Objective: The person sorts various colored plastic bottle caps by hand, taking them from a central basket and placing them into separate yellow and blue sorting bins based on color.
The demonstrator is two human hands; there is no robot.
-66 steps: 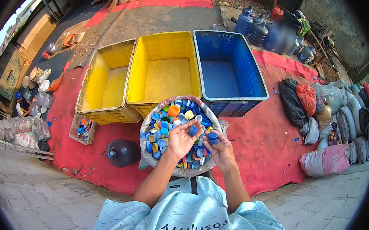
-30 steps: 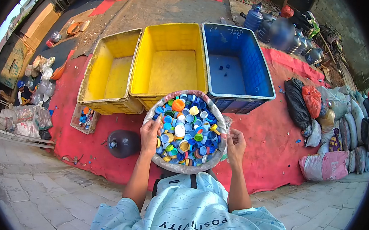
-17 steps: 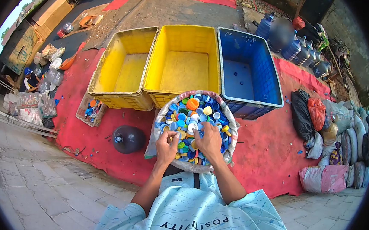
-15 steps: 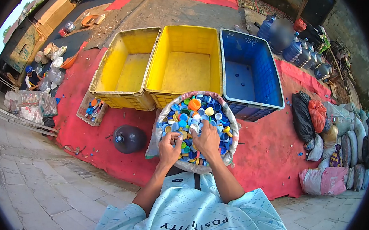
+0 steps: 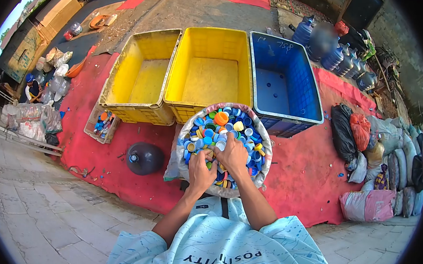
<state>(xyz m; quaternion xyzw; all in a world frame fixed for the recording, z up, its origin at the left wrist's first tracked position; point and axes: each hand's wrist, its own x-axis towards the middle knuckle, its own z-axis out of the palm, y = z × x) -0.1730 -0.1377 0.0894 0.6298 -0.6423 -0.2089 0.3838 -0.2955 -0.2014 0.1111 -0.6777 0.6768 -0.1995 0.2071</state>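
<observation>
A round sack with a rolled-down rim (image 5: pixel 265 172) stands before me, heaped with plastic bottle caps (image 5: pixel 250 134) in blue, white, yellow, green and orange. Over the near left of the heap, my left hand (image 5: pixel 201 173) has its fingers curled together; whatever they pinch is hidden. My right hand (image 5: pixel 234 158) reaches into the middle of the heap, fingers bent down and closed among the caps. Beside its thumb and index finger lies a white cap (image 5: pixel 220 145); whether they grip a cap is not clear. An orange cap (image 5: pixel 221 118) tops the far side.
Beyond the sack stand a left yellow crate (image 5: pixel 167 99), a middle yellow crate (image 5: pixel 211 105) and a blue crate (image 5: pixel 286 118) with a few caps inside. A dark round jug (image 5: pixel 145 158) and a small basket (image 5: pixel 93 132) are left; filled sacks (image 5: pixel 368 204) lie right. Another person (image 5: pixel 32 90) sits far left.
My left hand has moved right and inward, its fingers now curled nearer my right hand. My right hand has shifted slightly left and up over the caps. The view has tilted a little.
</observation>
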